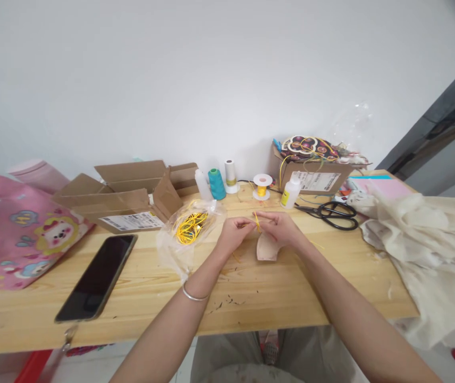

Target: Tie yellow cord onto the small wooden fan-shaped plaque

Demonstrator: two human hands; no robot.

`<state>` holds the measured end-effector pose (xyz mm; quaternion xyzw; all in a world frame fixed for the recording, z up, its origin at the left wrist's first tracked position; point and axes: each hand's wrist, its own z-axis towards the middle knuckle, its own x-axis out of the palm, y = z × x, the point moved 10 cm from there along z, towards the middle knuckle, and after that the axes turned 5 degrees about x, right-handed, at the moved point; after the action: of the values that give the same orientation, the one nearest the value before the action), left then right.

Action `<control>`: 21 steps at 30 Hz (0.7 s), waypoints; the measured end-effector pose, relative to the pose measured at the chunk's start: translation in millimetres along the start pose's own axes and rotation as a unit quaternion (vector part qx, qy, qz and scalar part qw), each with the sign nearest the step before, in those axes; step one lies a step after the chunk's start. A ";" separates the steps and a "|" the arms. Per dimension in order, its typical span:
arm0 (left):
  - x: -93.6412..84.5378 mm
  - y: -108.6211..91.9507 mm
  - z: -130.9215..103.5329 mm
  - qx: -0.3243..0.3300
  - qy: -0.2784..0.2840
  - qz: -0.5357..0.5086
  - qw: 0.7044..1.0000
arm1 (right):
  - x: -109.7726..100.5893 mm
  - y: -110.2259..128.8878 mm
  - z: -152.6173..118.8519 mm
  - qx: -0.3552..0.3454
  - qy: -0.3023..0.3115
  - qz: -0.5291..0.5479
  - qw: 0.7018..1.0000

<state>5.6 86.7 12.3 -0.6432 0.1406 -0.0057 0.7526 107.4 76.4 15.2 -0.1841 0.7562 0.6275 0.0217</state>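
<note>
Near the middle of the wooden table, my left hand (235, 232) pinches a thin yellow cord (257, 221). My right hand (277, 227) is closed beside it, holding a small beige piece (266, 248) with its lower end hanging below the fingers. The cord stands up between the fingertips of both hands, at the top of the beige piece. Left of my hands, a clear plastic bag holds a tangle of yellow cord (191, 229).
Behind my hands stand a teal thread cone (217, 184), a yellow spool (262, 187) and a white bottle (291, 192). Black scissors (333, 214) and cream cloth (422, 250) lie right. A phone (97, 277), an open cardboard box (127, 205) and a pink bag (28, 234) are left.
</note>
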 end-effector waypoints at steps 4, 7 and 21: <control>3.4 2.9 -2.2 -0.025 0.020 -0.014 0.999 | 1.5 11.9 -0.5 -0.074 -0.061 -0.164 0.982; 5.7 3.8 -2.3 -0.038 0.031 -0.023 0.999 | 0.0 20.9 -3.4 -0.140 -0.119 -0.270 0.945; 3.0 8.2 -7.4 -0.096 0.001 -0.066 0.993 | -12.4 35.9 -11.1 -0.207 -0.190 -0.316 0.906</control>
<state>5.5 80.4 2.8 -0.7205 0.0984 -0.0427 0.6851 110.1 74.1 54.5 -0.2916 0.4928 0.7533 0.3234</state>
